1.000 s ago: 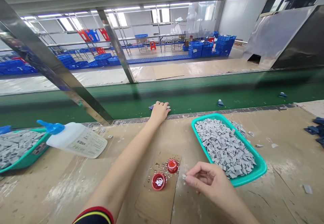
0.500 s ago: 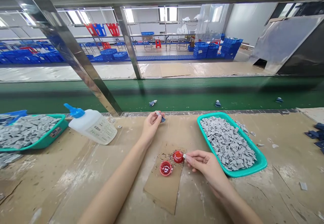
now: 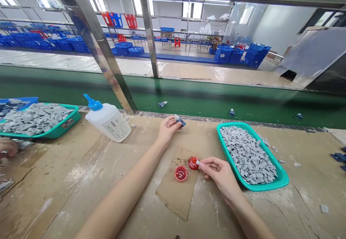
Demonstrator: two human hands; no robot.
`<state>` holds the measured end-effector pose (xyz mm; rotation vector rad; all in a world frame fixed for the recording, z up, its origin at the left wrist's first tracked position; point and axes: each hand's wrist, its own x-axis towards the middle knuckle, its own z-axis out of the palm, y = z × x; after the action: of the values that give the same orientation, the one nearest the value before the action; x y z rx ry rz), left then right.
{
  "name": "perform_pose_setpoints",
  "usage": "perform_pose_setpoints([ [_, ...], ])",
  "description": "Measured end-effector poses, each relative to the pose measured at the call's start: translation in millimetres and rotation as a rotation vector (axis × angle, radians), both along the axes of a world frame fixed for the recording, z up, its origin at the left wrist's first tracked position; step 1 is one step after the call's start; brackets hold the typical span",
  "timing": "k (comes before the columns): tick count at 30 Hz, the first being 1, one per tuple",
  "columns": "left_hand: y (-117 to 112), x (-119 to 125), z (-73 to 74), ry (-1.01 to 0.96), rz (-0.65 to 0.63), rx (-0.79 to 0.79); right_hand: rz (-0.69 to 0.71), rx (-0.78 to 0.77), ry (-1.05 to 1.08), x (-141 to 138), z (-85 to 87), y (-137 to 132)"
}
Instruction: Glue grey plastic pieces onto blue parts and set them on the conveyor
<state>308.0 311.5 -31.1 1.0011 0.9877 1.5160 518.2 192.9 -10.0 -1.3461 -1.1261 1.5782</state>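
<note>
Take the pair of red cups as the clock's centre. The white bottle (image 3: 109, 122) at ten o'clock, with its blue spout, leans to one side; its label (image 3: 116, 127) has large dark characters above finer lines, too small for you to read surely. At half past nine, the left basket (image 3: 65, 125), green and heaped with grey pieces, wears a small tag whose writing is illegible; just beyond it, a blue tray (image 3: 31, 101) holds dark pieces.

At three o'clock, your right basket (image 3: 283, 183), also green, is filled with small grey tiles. The near red cup (image 3: 181, 173) has shiny liquid inside, and just beside it sits the far red cup (image 3: 192, 163), both on a cardboard strip (image 3: 175, 197).

Your left hand (image 3: 166, 131), at eleven o'clock, pinches a dark blue piece (image 3: 180, 121) with a pale tip. Your right hand (image 3: 220, 173), at three o'clock, pinches a pale chip (image 3: 198, 162) at the far cup's edge; you cannot tell whether they touch. Another person's hand (image 3: 9, 148) shows at nine o'clock.
</note>
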Motion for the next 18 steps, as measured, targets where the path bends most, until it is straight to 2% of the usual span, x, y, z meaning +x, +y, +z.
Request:
perform_pose_setpoints([
  [7,-6,6,7.1,0.015,-0.030,0.017,0.016,0.006,0.002,1,-2.0,0],
  [13,-8,7,9.3,0.030,-0.026,0.019,0.022,0.016,0.025,1,5.8,-2],
  [15,-9,7,14.9,0.034,-0.023,0.023,0.017,0.010,0.050,3,10.2,-3],
  [18,-15,9,33.5,0.051,-0.017,0.047,0.002,0.020,0.118,8,18.6,-4],
])
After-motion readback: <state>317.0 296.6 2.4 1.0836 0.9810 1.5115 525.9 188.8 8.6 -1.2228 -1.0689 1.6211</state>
